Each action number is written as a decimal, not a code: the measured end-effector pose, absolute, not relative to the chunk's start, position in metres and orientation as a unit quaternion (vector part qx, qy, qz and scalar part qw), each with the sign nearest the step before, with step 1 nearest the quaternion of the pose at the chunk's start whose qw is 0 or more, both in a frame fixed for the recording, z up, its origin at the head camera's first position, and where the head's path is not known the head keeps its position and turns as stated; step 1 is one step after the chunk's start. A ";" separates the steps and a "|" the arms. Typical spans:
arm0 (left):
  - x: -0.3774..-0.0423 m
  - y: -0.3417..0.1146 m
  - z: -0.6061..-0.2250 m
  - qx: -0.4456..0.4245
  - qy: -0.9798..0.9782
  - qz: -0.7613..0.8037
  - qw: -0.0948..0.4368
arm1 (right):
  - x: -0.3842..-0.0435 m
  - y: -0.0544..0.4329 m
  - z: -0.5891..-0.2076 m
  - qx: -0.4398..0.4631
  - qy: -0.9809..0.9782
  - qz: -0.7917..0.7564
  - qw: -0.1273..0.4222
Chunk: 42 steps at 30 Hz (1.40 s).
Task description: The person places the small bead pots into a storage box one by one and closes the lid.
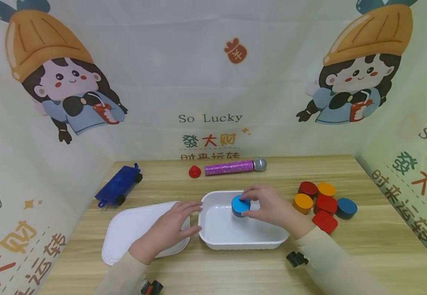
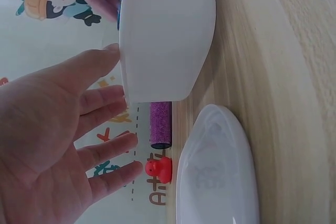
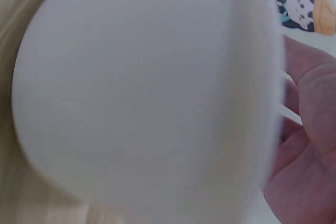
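Note:
A blue round disc (image 1: 240, 206) is pinched between the thumb and fingers of my right hand (image 1: 270, 205), over the inside of a white plastic box (image 1: 220, 233). In the right wrist view the box wall (image 3: 142, 98) hides the disc and the fingertips. My left hand (image 1: 170, 227) reaches to the box's left rim with fingers spread. In the left wrist view, the thumb of that left hand (image 2: 58, 124) touches the box edge, and the palm holds nothing. Beneath the left hand lies a white lid (image 1: 125, 229) on the table.
Right of the box sit several red, orange and blue discs (image 1: 325, 203) in a cluster. Behind it are a purple glittery toy microphone (image 1: 229, 167) and a red rubber duck (image 1: 195, 171). A blue toy cart (image 1: 119, 185) stands at the back left. Printed cloth walls enclose the wooden table (image 1: 213, 270).

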<state>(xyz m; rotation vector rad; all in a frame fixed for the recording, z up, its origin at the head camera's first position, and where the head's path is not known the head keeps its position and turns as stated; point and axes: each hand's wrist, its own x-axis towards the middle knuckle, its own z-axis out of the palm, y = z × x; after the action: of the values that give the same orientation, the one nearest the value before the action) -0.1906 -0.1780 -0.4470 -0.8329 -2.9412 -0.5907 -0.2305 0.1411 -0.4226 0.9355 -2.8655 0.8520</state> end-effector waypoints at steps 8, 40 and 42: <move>-0.191 -0.179 -0.448 -0.267 -0.946 -0.186 0.012 | -0.239 0.100 -0.434 0.279 -0.904 0.321 -0.045; -0.190 -0.179 -0.445 -0.269 -0.945 -0.186 0.009 | -0.246 0.064 -0.439 0.297 -0.913 0.271 -0.063; -0.190 -0.179 -0.445 -0.271 -0.944 -0.189 0.007 | -0.244 0.070 -0.438 0.296 -0.914 0.271 -0.060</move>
<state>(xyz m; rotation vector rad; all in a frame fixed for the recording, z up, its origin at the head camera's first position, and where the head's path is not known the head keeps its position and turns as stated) -0.1897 -0.1791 -0.4451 -0.8478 -2.9517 -0.5897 -0.2438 0.0701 -0.4382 0.9655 -2.9867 0.8842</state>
